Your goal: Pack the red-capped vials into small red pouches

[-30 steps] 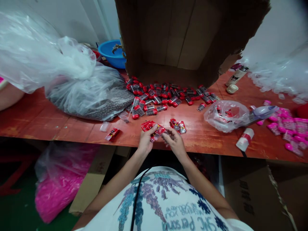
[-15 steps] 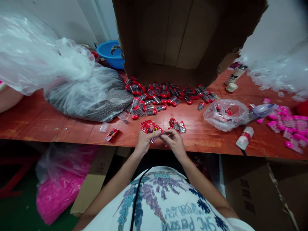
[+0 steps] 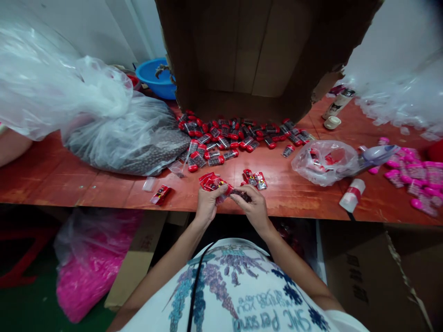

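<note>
hands [image 3: 230, 203] together, pinching red packets [image 3: 212, 183]

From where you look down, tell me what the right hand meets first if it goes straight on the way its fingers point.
The right hand points leftward, so it would first meet the left hand and its red packets; they look nearly touching already, though depth is unclear.

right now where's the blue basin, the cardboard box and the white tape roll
blue basin [image 3: 152, 79], head view, on its inner wall
cardboard box [image 3: 256, 50], head view, on its inside back panel
white tape roll [image 3: 332, 122], head view, on its top rim
</note>
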`<state>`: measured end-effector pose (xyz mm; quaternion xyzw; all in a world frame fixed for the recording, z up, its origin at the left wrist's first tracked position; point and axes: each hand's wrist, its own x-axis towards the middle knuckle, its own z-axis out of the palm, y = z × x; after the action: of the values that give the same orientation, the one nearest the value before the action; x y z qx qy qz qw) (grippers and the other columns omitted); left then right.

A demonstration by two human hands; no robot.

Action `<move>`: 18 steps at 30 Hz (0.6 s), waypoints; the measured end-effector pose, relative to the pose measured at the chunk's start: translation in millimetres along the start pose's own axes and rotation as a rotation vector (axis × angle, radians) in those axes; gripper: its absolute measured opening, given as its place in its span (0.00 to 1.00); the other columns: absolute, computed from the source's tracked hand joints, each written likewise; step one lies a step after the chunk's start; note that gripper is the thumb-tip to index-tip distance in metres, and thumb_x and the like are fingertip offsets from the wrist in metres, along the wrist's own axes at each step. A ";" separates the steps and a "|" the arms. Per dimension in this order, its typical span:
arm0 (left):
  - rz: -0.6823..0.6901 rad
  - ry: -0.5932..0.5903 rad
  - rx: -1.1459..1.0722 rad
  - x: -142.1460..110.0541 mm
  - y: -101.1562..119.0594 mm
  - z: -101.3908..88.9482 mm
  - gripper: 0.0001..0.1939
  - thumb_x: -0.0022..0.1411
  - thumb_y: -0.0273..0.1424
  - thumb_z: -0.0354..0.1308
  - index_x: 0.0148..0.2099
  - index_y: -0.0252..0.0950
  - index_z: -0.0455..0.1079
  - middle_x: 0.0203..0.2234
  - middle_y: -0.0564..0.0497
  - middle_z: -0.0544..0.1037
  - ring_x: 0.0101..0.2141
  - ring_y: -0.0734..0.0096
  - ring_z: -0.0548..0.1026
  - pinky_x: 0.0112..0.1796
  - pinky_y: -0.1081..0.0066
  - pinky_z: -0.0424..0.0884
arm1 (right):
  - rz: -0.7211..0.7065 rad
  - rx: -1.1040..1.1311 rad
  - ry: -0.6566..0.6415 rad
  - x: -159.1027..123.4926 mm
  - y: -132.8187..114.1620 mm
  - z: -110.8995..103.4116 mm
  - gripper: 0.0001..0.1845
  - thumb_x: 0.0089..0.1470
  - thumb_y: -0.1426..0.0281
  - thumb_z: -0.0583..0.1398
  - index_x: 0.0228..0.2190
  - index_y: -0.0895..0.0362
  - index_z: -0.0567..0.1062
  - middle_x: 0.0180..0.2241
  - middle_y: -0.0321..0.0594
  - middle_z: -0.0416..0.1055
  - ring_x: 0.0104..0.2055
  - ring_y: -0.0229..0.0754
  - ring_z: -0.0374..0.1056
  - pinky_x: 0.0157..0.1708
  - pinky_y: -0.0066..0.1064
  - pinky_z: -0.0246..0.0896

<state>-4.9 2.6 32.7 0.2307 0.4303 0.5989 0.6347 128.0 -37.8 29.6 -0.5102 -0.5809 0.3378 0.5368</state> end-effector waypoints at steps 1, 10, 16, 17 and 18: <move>-0.003 0.000 -0.017 -0.2 0.4 0.9 0.23 0.36 0.25 0.72 0.38 0.35 0.72 0.24 0.56 0.76 0.24 0.76 0.74 0.30 0.75 0.72 | -0.003 0.002 0.003 -0.2 -0.7 -0.4 0.08 0.53 0.67 0.63 0.37 0.53 0.76 0.33 0.37 0.70 0.33 0.38 0.66 0.34 0.29 0.61; 0.037 -0.018 0.007 -3.5 -0.7 0.6 0.17 0.37 0.25 0.72 0.33 0.34 0.72 0.24 0.56 0.76 0.24 0.76 0.73 0.30 0.75 0.71 | -0.040 -0.013 -0.016 -2.2 -6.3 -5.4 0.08 0.54 0.69 0.62 0.38 0.53 0.77 0.33 0.36 0.69 0.31 0.36 0.65 0.31 0.28 0.60; 0.105 -0.115 0.135 -8.8 3.7 1.2 0.11 0.39 0.25 0.71 0.25 0.32 0.71 0.21 0.55 0.75 0.22 0.78 0.71 0.26 0.77 0.68 | -0.004 0.002 -0.051 -0.7 -8.3 -5.0 0.08 0.54 0.67 0.62 0.38 0.52 0.77 0.33 0.36 0.70 0.34 0.37 0.66 0.34 0.29 0.62; 0.100 -0.120 0.138 -9.4 4.6 2.3 0.11 0.39 0.25 0.71 0.26 0.33 0.71 0.21 0.55 0.75 0.22 0.77 0.71 0.26 0.77 0.68 | 0.007 0.012 -0.026 -2.4 -6.7 -2.8 0.09 0.54 0.67 0.62 0.39 0.52 0.76 0.34 0.37 0.70 0.34 0.37 0.66 0.34 0.29 0.62; 0.088 -0.120 0.136 -10.1 5.1 3.6 0.11 0.40 0.25 0.71 0.27 0.33 0.71 0.21 0.55 0.75 0.22 0.77 0.71 0.27 0.77 0.68 | 0.026 0.025 0.005 -4.6 -4.6 -0.1 0.10 0.54 0.66 0.62 0.40 0.52 0.75 0.34 0.37 0.70 0.35 0.38 0.67 0.35 0.30 0.63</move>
<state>-3.9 -5.4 41.4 0.3274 0.4208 0.5807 0.6152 126.6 -43.4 32.6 -0.5120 -0.5685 0.3506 0.5402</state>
